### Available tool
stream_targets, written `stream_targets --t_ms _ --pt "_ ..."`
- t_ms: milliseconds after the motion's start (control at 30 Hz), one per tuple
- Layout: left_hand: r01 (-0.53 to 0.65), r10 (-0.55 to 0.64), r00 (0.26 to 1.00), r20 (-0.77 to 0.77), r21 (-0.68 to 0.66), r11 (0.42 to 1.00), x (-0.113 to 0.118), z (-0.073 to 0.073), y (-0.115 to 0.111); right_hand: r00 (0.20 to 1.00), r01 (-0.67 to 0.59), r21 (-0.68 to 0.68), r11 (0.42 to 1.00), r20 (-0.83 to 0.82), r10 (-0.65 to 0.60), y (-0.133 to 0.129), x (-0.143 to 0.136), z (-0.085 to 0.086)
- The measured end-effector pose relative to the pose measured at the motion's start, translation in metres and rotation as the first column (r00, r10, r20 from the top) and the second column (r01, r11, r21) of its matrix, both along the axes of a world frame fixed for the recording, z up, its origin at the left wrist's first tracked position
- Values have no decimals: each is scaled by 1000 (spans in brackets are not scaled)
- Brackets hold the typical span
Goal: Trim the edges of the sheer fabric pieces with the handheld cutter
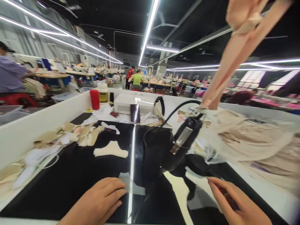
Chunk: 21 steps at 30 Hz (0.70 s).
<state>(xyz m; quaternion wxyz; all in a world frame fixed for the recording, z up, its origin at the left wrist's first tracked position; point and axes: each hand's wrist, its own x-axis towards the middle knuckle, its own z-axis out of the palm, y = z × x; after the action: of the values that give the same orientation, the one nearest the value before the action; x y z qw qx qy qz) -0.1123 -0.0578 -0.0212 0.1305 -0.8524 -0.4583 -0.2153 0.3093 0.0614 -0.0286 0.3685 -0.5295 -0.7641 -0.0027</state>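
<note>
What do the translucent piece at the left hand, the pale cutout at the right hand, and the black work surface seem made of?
Translucent piece: perhaps thin film or interlining, since black shows through.
Pale cutout: probably fabric or foam, matte, showing no shine.
Black work surface: smooth and glossy, possibly glass or plastic; it mirrors a ceiling light.

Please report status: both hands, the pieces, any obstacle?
Left hand at translucent piece. Right hand pinching white piece. Cream piece lies between. Black device stands beyond.
</note>
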Motion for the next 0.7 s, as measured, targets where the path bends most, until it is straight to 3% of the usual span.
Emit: stream_targets --t_ms 133,300,467,600,700 --pt "48 -27 992 -121 175 983 -14 -14 7 995 63 60 996 78 -68 1 19 13" --pt "99 -61 984 -165 230 968 -22 -24 8 981 -113 14 993 159 110 -11 14 5" --pt "106 -64 980 -189 226 968 -25 -29 6 930 -287 -81 955 216 298 -19 13 -3" --pt "106 -72 984 -162 210 972 -26 -30 6 936 -294 -126 947 163 312 -20 9 -10" --pt "98 -77 990 -119 177 979 -28 -31 5 974 -219 -148 964 20 224 -20 3 -5"
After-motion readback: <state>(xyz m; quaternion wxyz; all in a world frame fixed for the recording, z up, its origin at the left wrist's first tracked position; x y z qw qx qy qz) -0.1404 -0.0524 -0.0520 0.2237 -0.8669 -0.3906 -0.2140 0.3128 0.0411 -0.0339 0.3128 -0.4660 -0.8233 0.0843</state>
